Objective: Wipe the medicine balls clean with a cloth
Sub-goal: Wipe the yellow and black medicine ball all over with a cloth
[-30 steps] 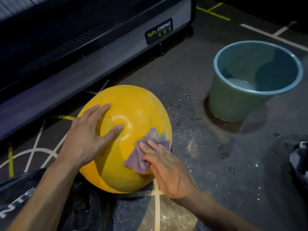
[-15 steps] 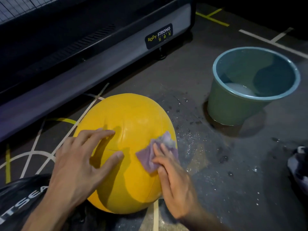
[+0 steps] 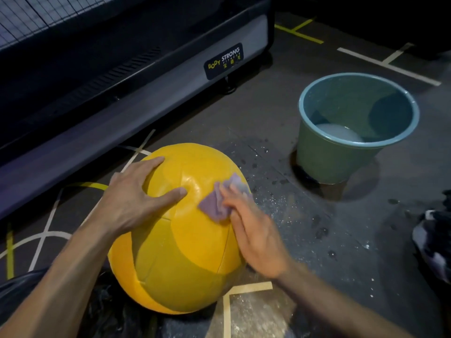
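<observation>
Yellow medicine ball (image 3: 185, 252) on dark floor, crumpled purple cloth (image 3: 217, 203) pressed against its upper right side

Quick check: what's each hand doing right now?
Left hand: open, fingers spread, resting on the yellow medicine ball.
Right hand: open, straight fingers pressing the purple cloth against the ball.

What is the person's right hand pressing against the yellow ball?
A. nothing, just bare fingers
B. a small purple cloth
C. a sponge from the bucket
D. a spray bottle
B: the right hand lies flat with straight fingers on a small purple cloth against the yellow ball.
</observation>
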Demonstrator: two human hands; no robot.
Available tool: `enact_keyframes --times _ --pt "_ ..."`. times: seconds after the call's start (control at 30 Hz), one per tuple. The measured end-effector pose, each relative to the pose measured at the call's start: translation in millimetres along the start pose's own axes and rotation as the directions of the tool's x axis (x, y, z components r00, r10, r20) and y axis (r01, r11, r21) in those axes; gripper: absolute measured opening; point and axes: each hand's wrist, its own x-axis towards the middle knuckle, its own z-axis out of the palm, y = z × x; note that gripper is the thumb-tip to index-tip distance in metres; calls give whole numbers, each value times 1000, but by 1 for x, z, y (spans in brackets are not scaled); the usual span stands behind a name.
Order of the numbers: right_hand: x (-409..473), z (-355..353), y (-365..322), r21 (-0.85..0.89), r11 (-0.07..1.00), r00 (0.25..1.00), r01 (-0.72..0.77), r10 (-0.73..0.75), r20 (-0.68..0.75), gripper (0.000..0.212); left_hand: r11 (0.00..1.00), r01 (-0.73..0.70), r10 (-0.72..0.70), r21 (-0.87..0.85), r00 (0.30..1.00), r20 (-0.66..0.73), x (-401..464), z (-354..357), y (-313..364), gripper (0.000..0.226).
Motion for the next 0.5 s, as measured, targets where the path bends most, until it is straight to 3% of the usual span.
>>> enact_keyframes --times 0.07,0.13,0.2,0.33,0.5 --pt "39 -13 1 -3 989 989 -148 148 7 25 1000 -5 6 31 1000 -19 -5 2 1 118" --pt "69 -21 10 30 936 935 -351 349 64 18 999 -4 6 36 999 -42 -11 5 1 119" --pt "73 -24 12 78 882 885 -465 460 75 17 999 2 0 42 999 -44 -15 5 3 121" --pt "12 -16 -22 114 936 941 -333 338 -32 25 1000 -14 15 20 1000 -27 -21 5 8 119" --pt "-56 -26 -27 159 884 876 -439 461 -145 20 984 -136 140 112 990 -25 -42 11 27 108"
